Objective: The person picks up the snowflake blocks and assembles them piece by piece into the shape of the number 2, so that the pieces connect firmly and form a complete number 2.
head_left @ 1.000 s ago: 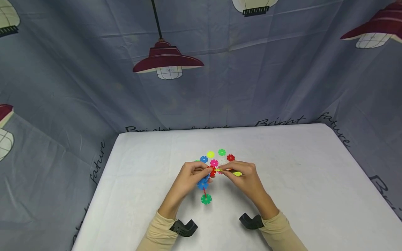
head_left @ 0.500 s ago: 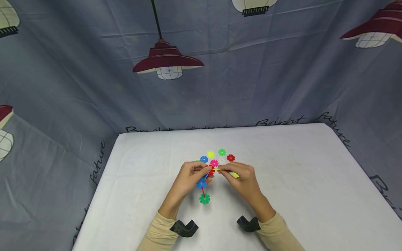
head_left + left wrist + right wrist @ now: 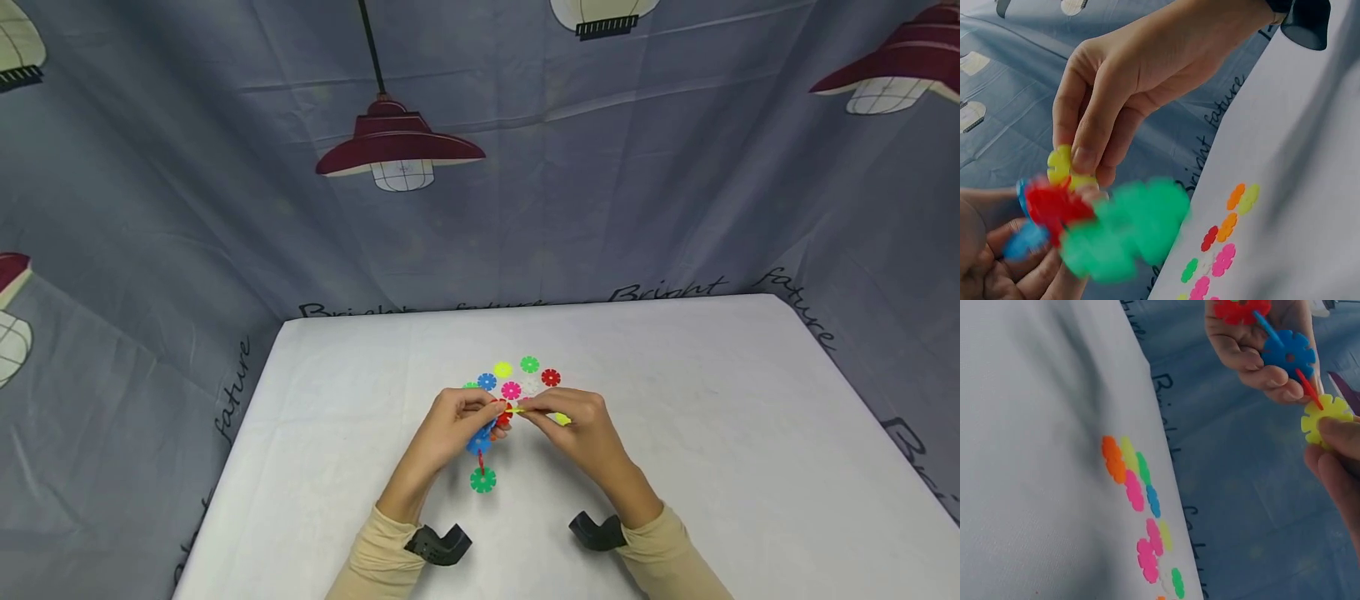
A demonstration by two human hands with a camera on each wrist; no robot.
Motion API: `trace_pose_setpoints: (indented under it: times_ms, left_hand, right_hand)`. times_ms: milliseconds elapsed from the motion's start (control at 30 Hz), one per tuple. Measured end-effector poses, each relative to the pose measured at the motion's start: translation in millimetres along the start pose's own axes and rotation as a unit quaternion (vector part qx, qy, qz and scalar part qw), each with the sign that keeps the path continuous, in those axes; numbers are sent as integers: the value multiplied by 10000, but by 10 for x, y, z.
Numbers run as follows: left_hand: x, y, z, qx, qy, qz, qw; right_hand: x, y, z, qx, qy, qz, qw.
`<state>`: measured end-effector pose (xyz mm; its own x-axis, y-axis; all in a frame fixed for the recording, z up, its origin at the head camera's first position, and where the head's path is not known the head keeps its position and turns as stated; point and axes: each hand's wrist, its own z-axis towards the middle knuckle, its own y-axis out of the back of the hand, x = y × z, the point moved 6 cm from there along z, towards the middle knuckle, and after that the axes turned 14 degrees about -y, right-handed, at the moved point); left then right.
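My left hand (image 3: 453, 425) holds a chain of notched plastic discs over the table. The chain shows a red disc (image 3: 505, 413), a blue disc (image 3: 479, 442), and a green disc (image 3: 483, 480) hanging at the near end. My right hand (image 3: 577, 417) pinches a yellow disc (image 3: 1311, 422) between thumb and fingers. In the right wrist view, the yellow disc meets a red disc (image 3: 1307, 387) seen edge-on, which runs up to a blue disc (image 3: 1290, 353). Motion blurs the green discs (image 3: 1122, 231) in the left wrist view.
Loose discs lie flat on the white table (image 3: 675, 433) just beyond the hands, among them a pink disc (image 3: 511, 391), a green disc (image 3: 529, 364), a red disc (image 3: 551, 377) and a blue disc (image 3: 487, 381). A grey curtain (image 3: 570, 217) hangs behind the table.
The hanging end of the chain, with its green disc, has swung left and slightly nearer to me. My right hand has shifted a little left; the left hand stays nearly still.
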<state>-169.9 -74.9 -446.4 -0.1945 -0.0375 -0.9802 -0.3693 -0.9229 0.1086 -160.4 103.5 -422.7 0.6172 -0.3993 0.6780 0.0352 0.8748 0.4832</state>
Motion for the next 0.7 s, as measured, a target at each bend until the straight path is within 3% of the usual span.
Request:
trace_pose_setpoints:
  times_ms: [200,533,700]
  left_hand:
    - [9,7,-2,6,98,-229,9997]
    - [5,80,-20,-60,57,148,9999]
    - [5,106,-8,-176,-24,157,9997]
  right_hand:
    - [-40,30,1,-27,-227,105,9997]
    - [-100,38,10,175,-530,157,9983]
    - [-211,20,14,203,-1018,93,9946]
